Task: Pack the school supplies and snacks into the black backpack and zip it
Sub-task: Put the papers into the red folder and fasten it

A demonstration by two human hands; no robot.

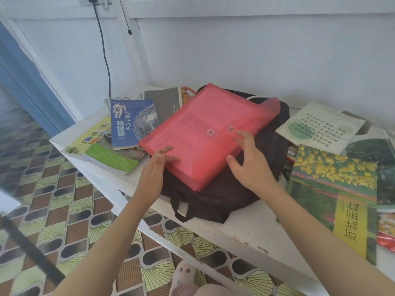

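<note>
We see the red folder (205,133) lying flat on top of the black backpack (213,193), which sits on the white table (224,229) under both hands. The left hand (156,169) rests at the folder's near left corner, thumb and a finger laid fairly straight on its surface, not clenched. The right hand (250,165) is spread loose over the folder's near right edge, its blurred fingertips by one of the two snap buttons (230,128); we cannot tell whether they touch it.

Left of the left hand lie a blue book (132,122) and a green-and-white book (111,161), with a grey notebook (164,101) beyond them. Right of the right hand lies a book with yellow flowers (333,189), and a pale booklet (320,127) beyond it. A snack packet (384,231) shows at the far right edge.
</note>
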